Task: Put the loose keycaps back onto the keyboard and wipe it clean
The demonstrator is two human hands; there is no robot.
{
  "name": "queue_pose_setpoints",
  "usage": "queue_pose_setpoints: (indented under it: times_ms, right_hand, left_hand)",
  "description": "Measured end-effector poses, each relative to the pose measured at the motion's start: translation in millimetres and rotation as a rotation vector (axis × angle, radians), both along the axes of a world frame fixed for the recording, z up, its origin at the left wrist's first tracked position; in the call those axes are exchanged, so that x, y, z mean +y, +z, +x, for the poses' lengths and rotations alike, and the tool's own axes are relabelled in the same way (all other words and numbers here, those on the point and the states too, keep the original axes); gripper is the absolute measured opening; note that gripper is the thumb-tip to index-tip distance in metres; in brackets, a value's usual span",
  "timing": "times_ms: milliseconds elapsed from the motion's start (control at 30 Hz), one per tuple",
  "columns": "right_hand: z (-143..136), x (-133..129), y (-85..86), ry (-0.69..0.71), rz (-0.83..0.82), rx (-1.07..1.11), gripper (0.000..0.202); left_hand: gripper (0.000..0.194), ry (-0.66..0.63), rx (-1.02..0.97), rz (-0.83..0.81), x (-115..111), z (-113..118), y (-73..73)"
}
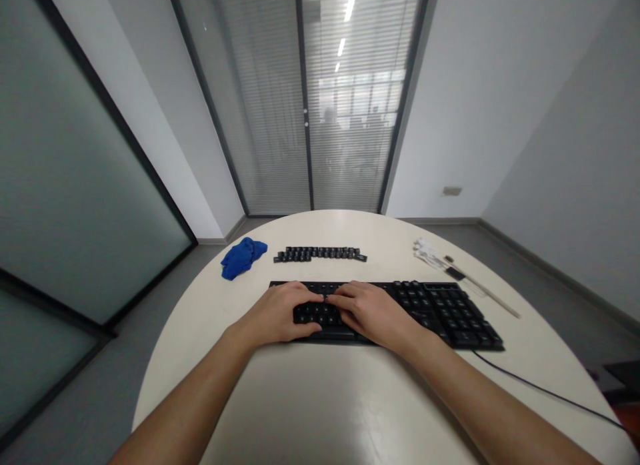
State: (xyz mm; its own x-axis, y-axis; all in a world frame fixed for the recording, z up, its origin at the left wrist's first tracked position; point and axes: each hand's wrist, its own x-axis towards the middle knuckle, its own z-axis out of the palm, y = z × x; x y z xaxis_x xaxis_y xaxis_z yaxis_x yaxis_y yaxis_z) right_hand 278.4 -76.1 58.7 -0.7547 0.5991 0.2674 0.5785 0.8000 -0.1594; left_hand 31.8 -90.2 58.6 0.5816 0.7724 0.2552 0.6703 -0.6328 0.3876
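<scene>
A black keyboard [465, 315] lies across the table in front of me, some of its keys covered by my hands. My left hand [280, 311] rests over its left part, index finger stretched out to the keys and thumb apart from it near the front edge. From the right, my right hand [373, 311] reaches to the same spot, its fingertips close to the left index finger. The right fingers are bent together; anything small between them is hidden. Behind the keyboard, loose black keycaps [320, 253] stand in rows.
A crumpled blue cloth [243, 257] lies at the back left of the round cream table [300, 398]. At the back right are a white bundle [425, 251], a small black piece [455, 273] and a thin stick [493, 297]. The keyboard's cable [540, 387] runs off the right edge.
</scene>
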Motion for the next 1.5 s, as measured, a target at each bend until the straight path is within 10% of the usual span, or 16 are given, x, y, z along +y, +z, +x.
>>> queue_pose_setpoints:
  times_ms: [1100, 1500]
  right_hand:
    - [-19.8, -18.1, -8.2, -0.08, 0.078, 0.007, 0.024]
    - [-13.5, -14.1, -11.8, -0.081, -0.021, 0.143, 0.025]
  left_hand:
    - [0.037, -0.102, 0.07, 0.042, -16.4, 9.9, 11.5]
    - [0.022, 0.346, -0.146, 0.203, 22.0, -4.9, -14.3]
